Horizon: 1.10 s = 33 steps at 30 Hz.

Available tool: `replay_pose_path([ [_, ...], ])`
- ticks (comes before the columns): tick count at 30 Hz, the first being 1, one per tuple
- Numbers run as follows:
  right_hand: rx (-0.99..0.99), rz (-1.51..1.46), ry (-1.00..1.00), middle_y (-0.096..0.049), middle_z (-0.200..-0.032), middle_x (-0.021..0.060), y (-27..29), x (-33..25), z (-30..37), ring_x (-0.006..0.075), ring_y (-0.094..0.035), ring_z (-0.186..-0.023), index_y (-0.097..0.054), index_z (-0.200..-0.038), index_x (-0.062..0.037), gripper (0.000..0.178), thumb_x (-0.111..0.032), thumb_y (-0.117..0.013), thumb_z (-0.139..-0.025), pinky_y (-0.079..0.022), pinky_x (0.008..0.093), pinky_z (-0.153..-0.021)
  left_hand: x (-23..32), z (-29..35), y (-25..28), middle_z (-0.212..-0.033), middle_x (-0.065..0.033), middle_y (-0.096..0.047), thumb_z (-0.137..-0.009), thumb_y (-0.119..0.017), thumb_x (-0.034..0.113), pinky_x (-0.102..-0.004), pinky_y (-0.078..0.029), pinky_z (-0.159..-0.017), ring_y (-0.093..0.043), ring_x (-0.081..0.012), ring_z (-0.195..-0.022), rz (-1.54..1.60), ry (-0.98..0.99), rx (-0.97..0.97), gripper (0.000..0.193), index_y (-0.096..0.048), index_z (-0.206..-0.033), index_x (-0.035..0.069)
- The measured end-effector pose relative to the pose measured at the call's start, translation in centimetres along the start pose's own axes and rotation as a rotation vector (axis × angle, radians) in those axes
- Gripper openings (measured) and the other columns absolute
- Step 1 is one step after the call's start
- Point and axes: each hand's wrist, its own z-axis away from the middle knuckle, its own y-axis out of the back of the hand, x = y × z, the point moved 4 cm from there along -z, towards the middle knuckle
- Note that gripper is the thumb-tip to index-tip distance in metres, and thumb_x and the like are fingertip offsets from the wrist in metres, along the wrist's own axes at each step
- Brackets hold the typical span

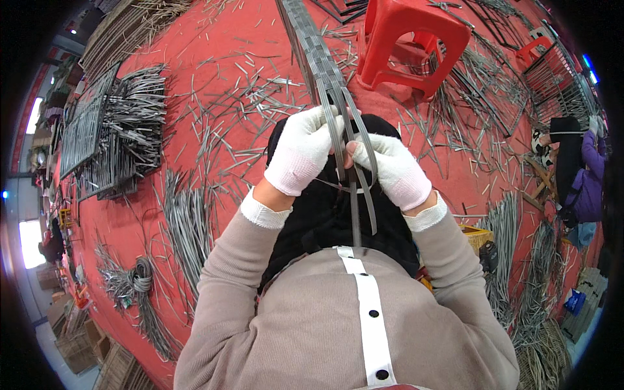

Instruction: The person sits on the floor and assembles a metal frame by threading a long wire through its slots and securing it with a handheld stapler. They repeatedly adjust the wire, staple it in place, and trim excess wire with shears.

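Observation:
A long narrow panel woven from flat grey strips (pixel 318 55) runs from the far edge down to my lap. Loose strip ends (pixel 368 156) hang from its near end between my hands. My left hand (pixel 305 146), in a white glove with bare fingertips, is closed on the strips at the panel's left side. On the right, my gloved right hand (pixel 389 166) pinches a strip between thumb and fingers, close to the left hand. One long strip (pixel 355 214) drops toward my waist. Some fingers are partly hidden behind the strips.
A red plastic stool (pixel 413 49) stands just beyond the panel at right. Woven grey frames (pixel 114 133) are stacked at left. Bundles of grey strips (pixel 185 214) lie on the red floor (pixel 221 123) among scattered offcuts. A person in purple (pixel 585 172) is at far right.

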Motion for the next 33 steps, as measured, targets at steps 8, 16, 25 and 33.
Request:
replay_pose_path([
  [8,0.033,0.145,0.043,-0.068,-0.090,0.0007,0.2,-0.2,0.6,0.0072,-0.060,-0.082,-0.077,-0.100,-0.0004,0.022,-0.022,-0.074,-0.099,-0.048,0.0244,-0.074,-0.6,0.5,-0.9,-0.073,0.0063,-0.061,-0.102,-0.067,0.024,-0.0195,-0.031,-0.052,-0.044,-0.0014,-0.057,0.093,0.030,0.060,0.025,-0.075,-0.109,0.001],
  [16,0.369,0.099,0.347,-0.060,-0.135,0.0098,7.9,6.5,8.3,0.0226,-0.058,-0.126,-0.053,-0.144,-0.0010,0.074,-0.056,-0.070,-0.096,-0.043,0.0351,-0.110,-5.1,-1.7,-0.7,-0.063,0.0091,-0.050,-0.104,-0.068,0.024,-0.0220,-0.029,-0.049,-0.042,-0.0018,-0.054,0.138,-0.051,0.283,0.023,-0.078,-0.099,0.005],
  [25,1.580,1.148,-1.080,-0.056,-0.146,0.0209,22.8,25.8,37.5,0.0389,-0.057,-0.130,-0.053,-0.145,-0.0052,0.064,-0.026,-0.068,-0.088,-0.048,0.0498,-0.107,-7.9,-2.9,-0.8,-0.058,0.0045,-0.053,-0.100,-0.069,0.023,-0.0227,-0.032,-0.047,-0.047,-0.0050,-0.049,0.235,0.011,0.377,0.023,-0.078,-0.096,0.002],
  [33,1.694,0.705,-0.795,-0.066,-0.129,0.0214,28.2,26.6,38.7,0.0382,-0.067,-0.114,-0.039,-0.153,0.0045,0.072,-0.006,-0.063,-0.086,-0.052,0.0425,-0.098,-7.6,-3.3,-0.6,-0.059,0.0032,-0.054,-0.097,-0.070,0.024,-0.0238,-0.033,-0.049,-0.048,-0.0067,-0.050,0.301,0.110,0.333,0.023,-0.078,-0.097,0.003],
])
